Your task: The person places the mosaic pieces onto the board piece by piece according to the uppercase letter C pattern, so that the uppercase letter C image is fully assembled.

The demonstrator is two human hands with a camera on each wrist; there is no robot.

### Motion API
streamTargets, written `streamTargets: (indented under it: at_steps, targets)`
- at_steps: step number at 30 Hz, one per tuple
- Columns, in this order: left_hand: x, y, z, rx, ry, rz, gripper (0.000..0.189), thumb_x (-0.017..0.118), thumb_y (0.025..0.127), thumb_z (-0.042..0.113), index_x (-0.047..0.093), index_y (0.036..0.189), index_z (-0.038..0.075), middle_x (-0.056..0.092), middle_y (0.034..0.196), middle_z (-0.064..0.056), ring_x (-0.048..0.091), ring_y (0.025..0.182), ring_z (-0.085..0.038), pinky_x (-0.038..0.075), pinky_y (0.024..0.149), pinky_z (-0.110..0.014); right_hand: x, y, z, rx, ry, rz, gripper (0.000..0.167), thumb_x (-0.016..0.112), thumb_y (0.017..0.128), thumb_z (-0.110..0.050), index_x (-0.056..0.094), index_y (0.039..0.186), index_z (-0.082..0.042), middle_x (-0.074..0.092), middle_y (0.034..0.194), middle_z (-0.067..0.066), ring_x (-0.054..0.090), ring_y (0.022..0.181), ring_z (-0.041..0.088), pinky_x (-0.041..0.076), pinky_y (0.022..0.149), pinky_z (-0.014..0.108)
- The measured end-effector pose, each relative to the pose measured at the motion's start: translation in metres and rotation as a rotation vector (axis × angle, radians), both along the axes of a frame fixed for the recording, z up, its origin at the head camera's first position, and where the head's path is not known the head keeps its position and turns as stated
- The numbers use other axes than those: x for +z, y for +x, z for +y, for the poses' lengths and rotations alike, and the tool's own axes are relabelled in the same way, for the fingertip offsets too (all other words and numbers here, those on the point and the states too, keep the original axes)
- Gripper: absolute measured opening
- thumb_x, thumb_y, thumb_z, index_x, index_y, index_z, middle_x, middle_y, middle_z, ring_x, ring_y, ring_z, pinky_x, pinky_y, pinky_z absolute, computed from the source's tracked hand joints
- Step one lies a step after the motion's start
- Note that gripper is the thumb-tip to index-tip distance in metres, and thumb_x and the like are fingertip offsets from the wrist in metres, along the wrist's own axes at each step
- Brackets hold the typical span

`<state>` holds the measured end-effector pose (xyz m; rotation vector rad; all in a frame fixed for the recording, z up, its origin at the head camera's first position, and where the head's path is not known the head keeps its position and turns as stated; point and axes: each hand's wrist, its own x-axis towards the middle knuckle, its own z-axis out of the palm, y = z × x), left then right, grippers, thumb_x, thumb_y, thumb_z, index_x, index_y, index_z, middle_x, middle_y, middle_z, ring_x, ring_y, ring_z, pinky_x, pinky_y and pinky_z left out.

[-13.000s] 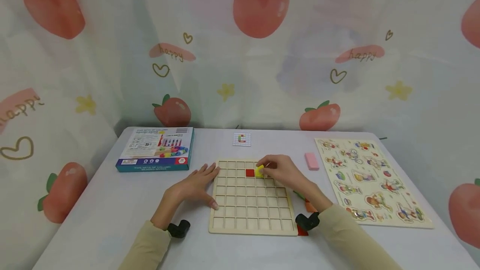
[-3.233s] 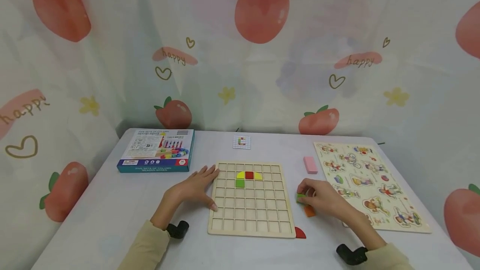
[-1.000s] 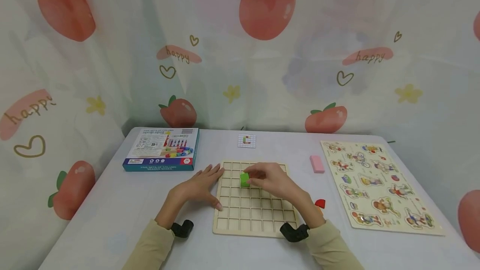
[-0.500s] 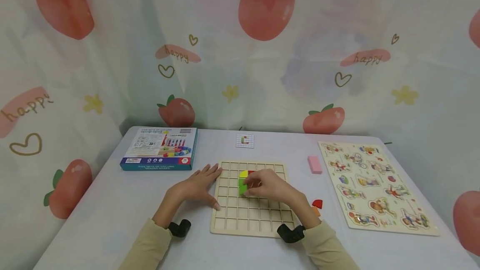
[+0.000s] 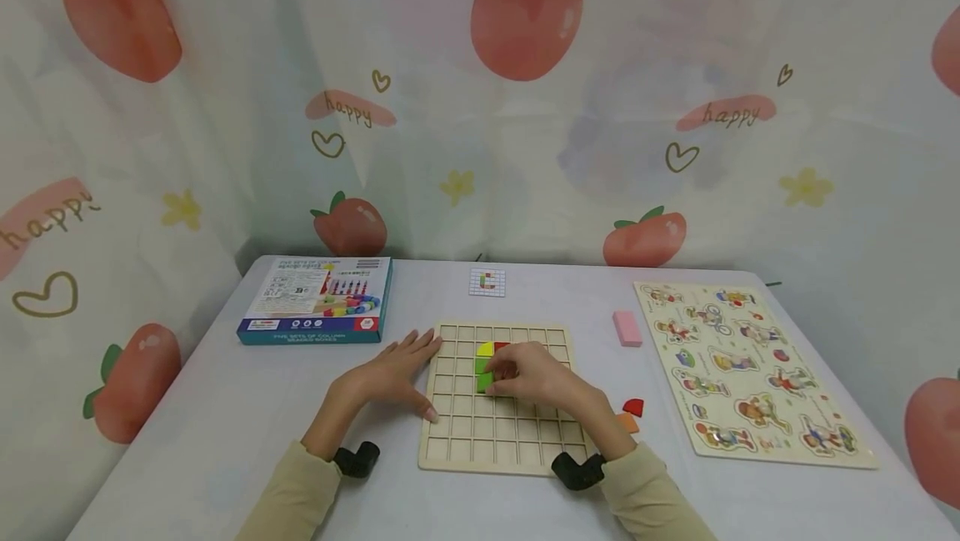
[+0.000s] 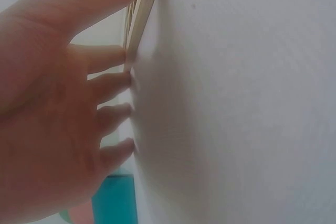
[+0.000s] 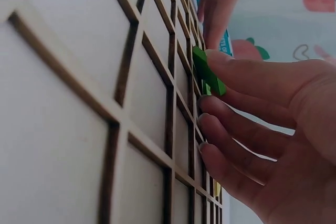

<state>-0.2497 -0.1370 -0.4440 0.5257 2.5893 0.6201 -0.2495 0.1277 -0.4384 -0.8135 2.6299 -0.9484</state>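
A wooden grid board [image 5: 517, 446] lies mid-table. My left hand [image 5: 392, 374] rests along its left edge, fingers spread; the left wrist view shows straight fingers [image 6: 113, 83] beside the board's side. Over the board, thumb and fingers of my right hand [image 5: 538, 376] pinch a green block [image 7: 208, 71], tilted at the grid in the right wrist view. In the head view it sits just below another green block [image 5: 482, 366]. A yellow quarter-round piece [image 5: 486, 348] and part of a red block [image 5: 500, 346] show above; my right hand hides the cells to their right.
Right of the board lie a red quarter-round piece [image 5: 633, 407] and an orange piece [image 5: 627, 423], near my right forearm. A pink block [image 5: 627, 328] and a picture puzzle board [image 5: 738, 391] lie farther right. Behind are a patterned card [image 5: 487, 282] and a teal-edged box [image 5: 315, 299].
My right hand took the green block from right of the board and lowered it below the first green one. The red quarter-round piece now lies by the orange one. My left hand stayed put.
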Motion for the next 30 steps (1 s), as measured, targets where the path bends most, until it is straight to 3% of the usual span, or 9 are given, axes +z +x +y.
streamTargets:
  at_steps: [10,30]
  targets:
    - [-0.0018,-0.0013,0.0007,-0.002,-0.002,0.003,0.114,0.090,0.075,0.047,0.027,0.164,0.012,0.016,0.173,-0.009,0.005,0.161,-0.034,0.008,0.129,-0.059,-0.0004,0.0020,-0.0033,0.005,0.026,0.053,0.024,0.085,0.086,-0.016,0.077,0.107,-0.006,0.065,0.080,-0.006,0.055,0.073,0.007,0.048,0.067,0.021]
    - [-0.0006,0.0006,0.0015,0.005,-0.008,0.005,0.115,0.089,0.074,0.048,0.027,0.164,0.012,0.016,0.173,-0.010,0.004,0.161,-0.036,0.008,0.128,-0.060,-0.0053,0.0019,-0.0029,0.016,0.009,0.036,0.021,0.085,0.085,-0.013,0.071,0.099,-0.009,0.064,0.078,-0.006,0.057,0.071,0.005,0.050,0.067,0.022]
